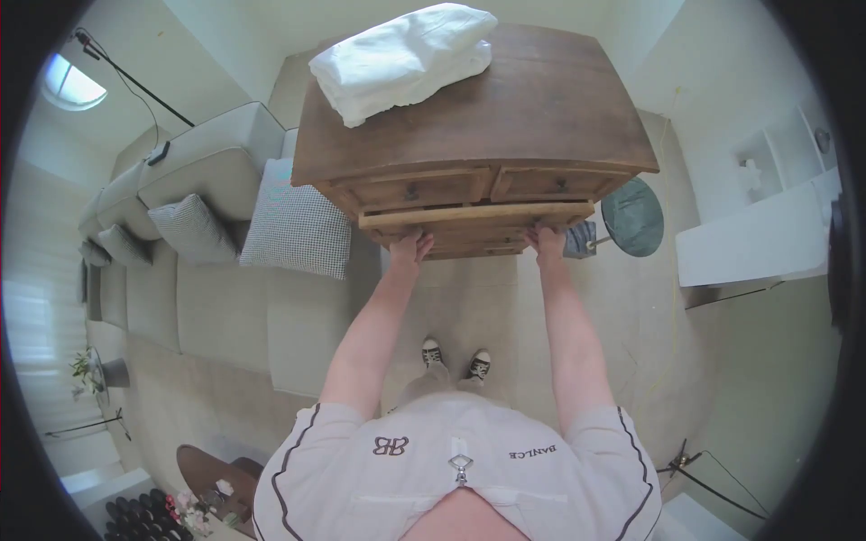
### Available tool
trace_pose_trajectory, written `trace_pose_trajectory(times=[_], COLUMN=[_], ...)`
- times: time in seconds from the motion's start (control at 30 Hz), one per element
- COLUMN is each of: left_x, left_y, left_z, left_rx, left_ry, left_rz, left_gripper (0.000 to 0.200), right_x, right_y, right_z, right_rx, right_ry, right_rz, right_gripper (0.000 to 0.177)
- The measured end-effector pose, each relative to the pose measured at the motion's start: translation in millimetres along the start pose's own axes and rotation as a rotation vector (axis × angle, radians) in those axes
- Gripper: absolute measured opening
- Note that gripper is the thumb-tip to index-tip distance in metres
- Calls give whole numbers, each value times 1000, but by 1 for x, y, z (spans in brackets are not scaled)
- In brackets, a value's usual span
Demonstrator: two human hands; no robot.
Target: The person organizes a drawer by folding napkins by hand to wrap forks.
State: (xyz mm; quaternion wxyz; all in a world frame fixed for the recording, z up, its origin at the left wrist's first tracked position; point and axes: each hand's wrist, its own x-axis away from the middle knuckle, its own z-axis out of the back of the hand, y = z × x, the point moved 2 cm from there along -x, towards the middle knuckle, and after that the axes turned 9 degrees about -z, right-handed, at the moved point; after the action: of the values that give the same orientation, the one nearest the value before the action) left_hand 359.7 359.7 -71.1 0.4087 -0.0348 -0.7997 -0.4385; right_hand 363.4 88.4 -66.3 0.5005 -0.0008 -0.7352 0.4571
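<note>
A brown wooden chest of drawers (550,99) stands in front of me. Its wide drawer (478,216), below the two small top drawers, sits slightly out from the body. At the left end of this drawer's front, my left hand (411,245) has its fingers closed around a knob. My right hand (544,242) grips the matching knob at the right end. Both knobs are mostly hidden by the fingers. On the chest's top lies a folded white cloth bundle (406,63).
A beige sofa (216,298) with a checked cushion (298,221) runs along the left. Right of the chest is a round dark green stool or small table (633,216), with blue fabric (580,241) beside it. A white cabinet (753,239) stands farther right.
</note>
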Motion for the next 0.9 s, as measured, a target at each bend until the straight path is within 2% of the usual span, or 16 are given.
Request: trace_pose_trajectory(times=[0.17,0.3,0.37,0.4,0.47,0.5,0.57,0.6,0.67,0.7,0.77,0.8,0.9], left_x=[-10,-22,-14,-14,-21,-19,-10,-6,-2,0,6,8,18], left_y=[-11,-30,-35,-38,-50,-58,-66,-70,-78,-80,-88,-90,-89], left_z=[-1,14,22,27,35,40,48,49,54,56,62,67,86], left_rx=[-47,-10,-50,-52,-12,-1,5,7,5,8,11,18,-36], left_ry=[50,28,-17,-28,-48,-50,-44,-53,-73,-73,-74,-66,-154], left_rz=[5,2,-13,-20,-62,-61,-40,-35,-16,-21,-22,-31,73], left_gripper=[45,39,40,41,37,36,34,34,28,27,26,25,32], right_x=[-11,-29,-10,13,86,120,186,207,227,231,229,227,208], right_y=[2,14,6,-5,-41,-53,-79,-88,-96,-98,-92,-90,-92], right_z=[0,23,36,33,8,-6,-50,-72,-123,-150,-199,-221,-268], right_rx=[212,414,997,1147,1348,1402,1165,1097,1053,1029,1283,1337,1542], right_ry=[75,62,-84,-123,-492,-582,-593,-583,-477,-456,-328,-302,-254], right_rz=[56,182,235,255,439,475,964,1090,1518,1630,1923,2003,1933], right_gripper=[39,41,24,25,28,29,12,10,29,35,53,57,56])
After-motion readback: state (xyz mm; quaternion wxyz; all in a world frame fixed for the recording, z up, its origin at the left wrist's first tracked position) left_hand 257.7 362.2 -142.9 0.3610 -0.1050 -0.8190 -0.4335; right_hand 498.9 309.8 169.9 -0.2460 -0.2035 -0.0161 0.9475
